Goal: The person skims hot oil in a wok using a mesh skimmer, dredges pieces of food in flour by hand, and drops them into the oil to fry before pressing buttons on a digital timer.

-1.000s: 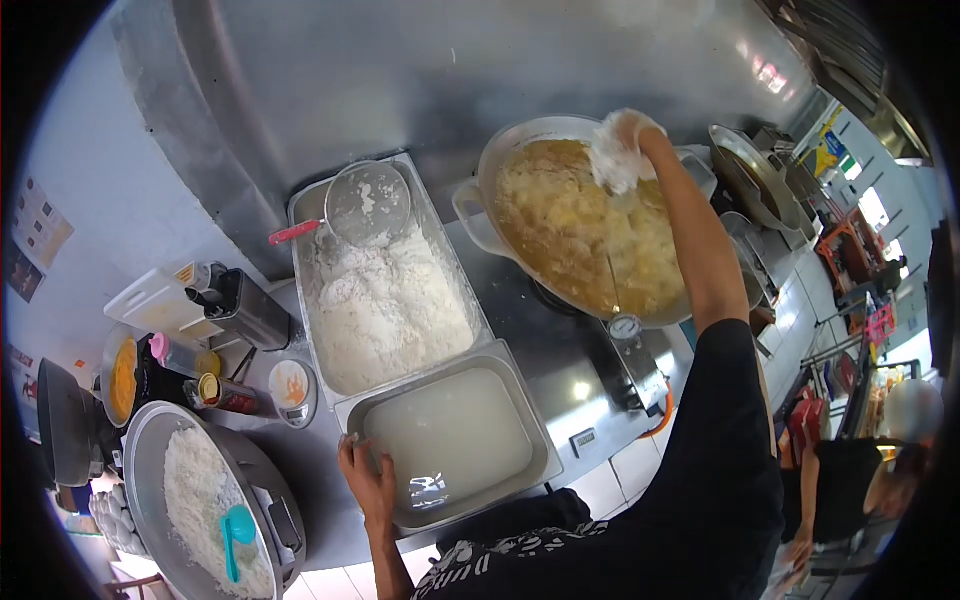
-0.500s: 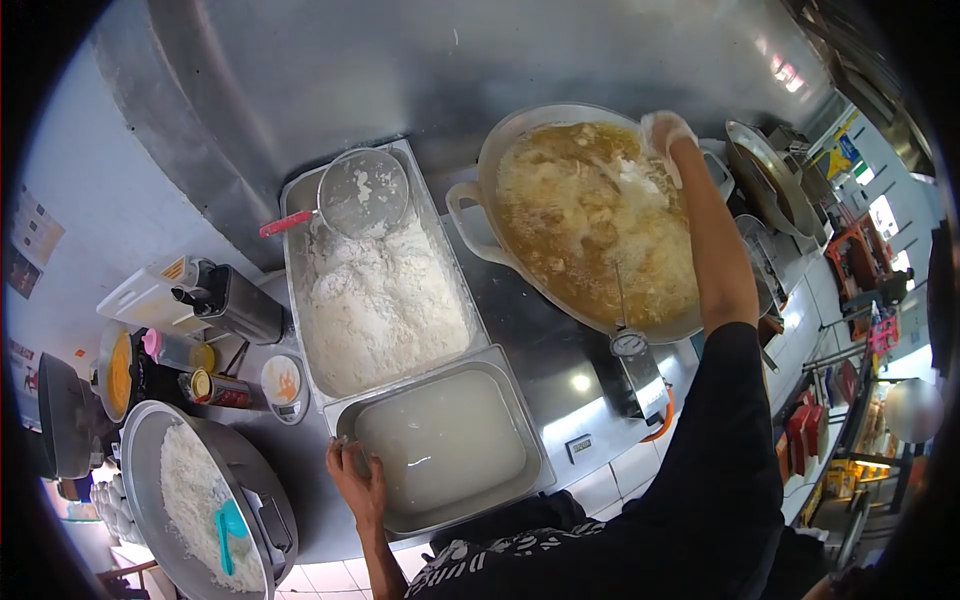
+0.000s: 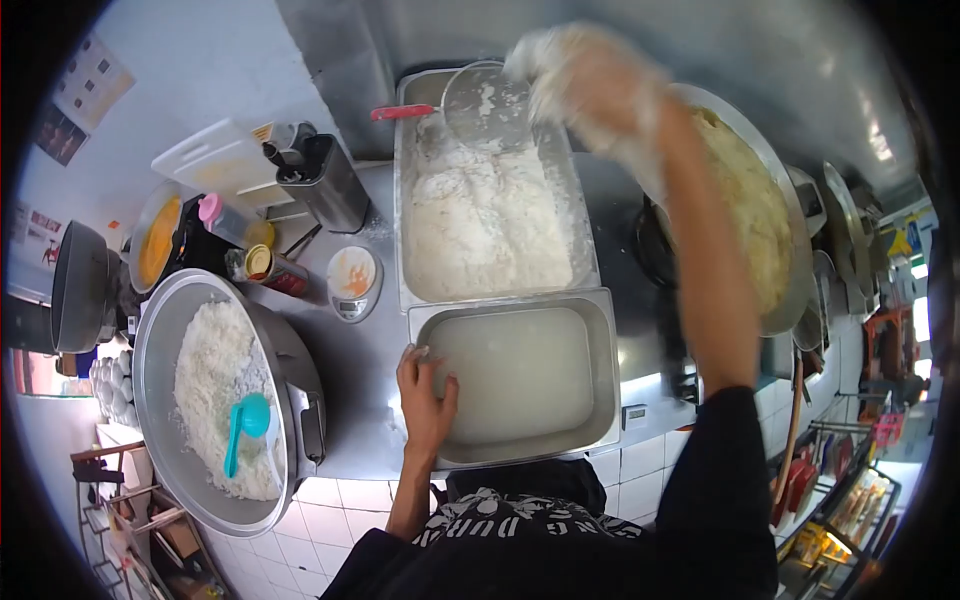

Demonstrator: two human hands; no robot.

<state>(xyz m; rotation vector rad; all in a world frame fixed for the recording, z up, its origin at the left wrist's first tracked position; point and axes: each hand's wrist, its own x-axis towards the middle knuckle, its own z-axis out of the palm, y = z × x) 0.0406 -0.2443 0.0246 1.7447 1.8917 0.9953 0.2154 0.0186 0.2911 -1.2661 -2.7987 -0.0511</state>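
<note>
My left hand rests on the left rim of a metal pan of cloudy whitish liquid, fingers and thumb apart. My right hand, in a whitish, flour-dusted covering, is smeared by motion; its fingers cannot be made out. It hangs beside a round strainer with a red handle, which lies across the far end of a flour-filled tray. To the right, partly behind my right forearm, is a large pan of yellowish frying food.
At left stand a big pot of white flour with a teal scoop, a small scale, a can and a dark metal container. Several pans and racks are at right. A steel wall rises behind.
My right hand has swung left from over the frying pan to beside the strainer. The view has turned, shifting everything in the picture. My left hand stays on the liquid pan's rim.
</note>
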